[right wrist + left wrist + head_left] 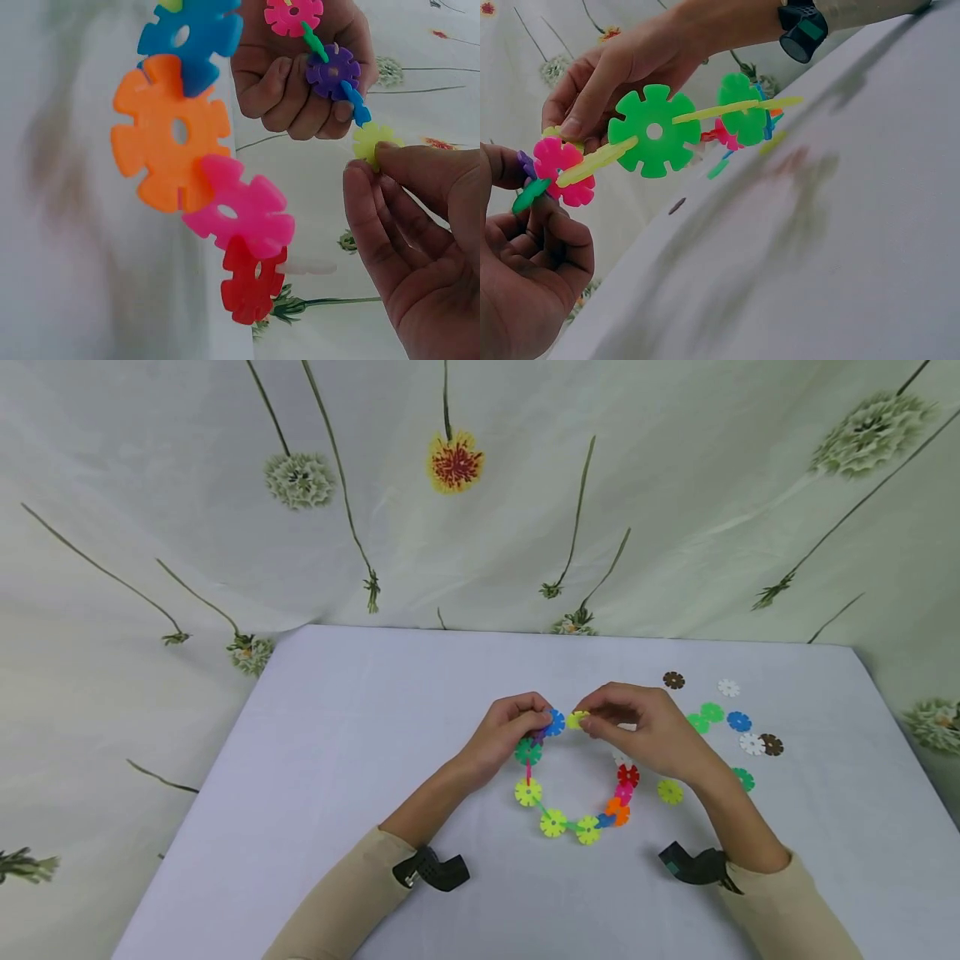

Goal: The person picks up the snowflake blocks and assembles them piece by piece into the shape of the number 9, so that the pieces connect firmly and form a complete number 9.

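Note:
My left hand [501, 732] grips one end of a chain of notched plastic flower discs, near a blue disc [555, 723] and a purple disc [334, 72]. Thumb and forefinger of my right hand [641, 722] pinch a loose yellow disc [577, 720], which sits just right of the blue one with a small gap between. The chain curves below both hands in an open ring, through a yellow disc [553, 823], an orange disc [171, 133] and a red disc [628, 775]. A white disc near its other end is partly hidden by my right hand.
Loose discs lie on the white table [337, 760] at the right, among them a brown disc [673, 680], a blue disc [738, 721] and a yellow disc [671, 791]. A flower-patterned cloth [510, 527] hangs behind the table.

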Demonstrator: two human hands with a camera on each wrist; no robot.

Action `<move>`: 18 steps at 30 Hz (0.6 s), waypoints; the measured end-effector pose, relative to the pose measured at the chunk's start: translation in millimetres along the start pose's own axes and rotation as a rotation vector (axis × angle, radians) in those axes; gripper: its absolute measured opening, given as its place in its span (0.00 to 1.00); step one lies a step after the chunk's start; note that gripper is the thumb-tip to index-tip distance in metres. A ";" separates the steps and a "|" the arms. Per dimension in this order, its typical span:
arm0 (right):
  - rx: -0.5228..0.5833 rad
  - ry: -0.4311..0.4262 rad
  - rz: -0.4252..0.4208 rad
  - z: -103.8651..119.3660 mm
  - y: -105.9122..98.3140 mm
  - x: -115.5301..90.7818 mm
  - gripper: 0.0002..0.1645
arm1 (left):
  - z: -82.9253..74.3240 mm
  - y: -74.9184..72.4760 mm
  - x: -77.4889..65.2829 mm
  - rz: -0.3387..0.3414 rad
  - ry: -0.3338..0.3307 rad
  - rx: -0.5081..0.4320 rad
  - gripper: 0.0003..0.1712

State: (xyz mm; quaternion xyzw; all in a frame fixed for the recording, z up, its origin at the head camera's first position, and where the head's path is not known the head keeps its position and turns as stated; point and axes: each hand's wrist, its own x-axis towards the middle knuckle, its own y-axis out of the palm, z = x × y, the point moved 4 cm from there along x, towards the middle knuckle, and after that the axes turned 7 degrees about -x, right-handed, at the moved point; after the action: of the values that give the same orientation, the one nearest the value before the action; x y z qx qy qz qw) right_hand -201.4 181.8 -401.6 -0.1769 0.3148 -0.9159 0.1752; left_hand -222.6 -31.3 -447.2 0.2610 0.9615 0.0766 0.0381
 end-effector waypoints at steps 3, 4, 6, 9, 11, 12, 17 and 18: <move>-0.064 -0.038 -0.035 5.3 0.9 0.0 0.09 | 0.3 -0.2 -0.1 -0.005 -0.002 -0.001 0.09; -0.095 -0.059 -0.046 7.6 0.9 -0.2 0.09 | 0.2 -0.1 -0.1 -0.008 -0.003 -0.003 0.08; -0.155 -0.091 -0.062 12.3 0.6 -1.3 0.10 | 0.3 -0.3 0.1 -0.010 0.000 -0.006 0.08; -0.265 -0.127 -0.075 19.3 0.8 -3.2 0.09 | 0.1 -0.4 0.1 -0.008 0.005 -0.008 0.08; -0.319 -0.134 -0.075 23.2 1.6 -3.7 0.09 | 0.2 -0.1 0.4 -0.001 0.008 -0.006 0.08; -0.340 -0.137 -0.076 25.0 2.3 -3.9 0.09 | 0.1 0.0 0.5 0.003 0.011 -0.004 0.08; -0.406 -0.133 -0.087 30.9 6.3 -4.8 0.10 | 0.0 0.8 -0.6 0.022 0.023 0.010 0.10; -0.418 -0.135 -0.088 31.9 7.3 -5.1 0.11 | 0.0 0.9 -0.8 0.023 0.027 0.021 0.11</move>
State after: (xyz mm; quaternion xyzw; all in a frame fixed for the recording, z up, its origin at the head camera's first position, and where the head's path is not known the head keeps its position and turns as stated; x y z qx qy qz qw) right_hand -181.6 162.3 -383.8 -0.2839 0.4773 -0.8236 0.1151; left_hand -221.5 -31.0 -447.0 0.2715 0.9596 0.0707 0.0213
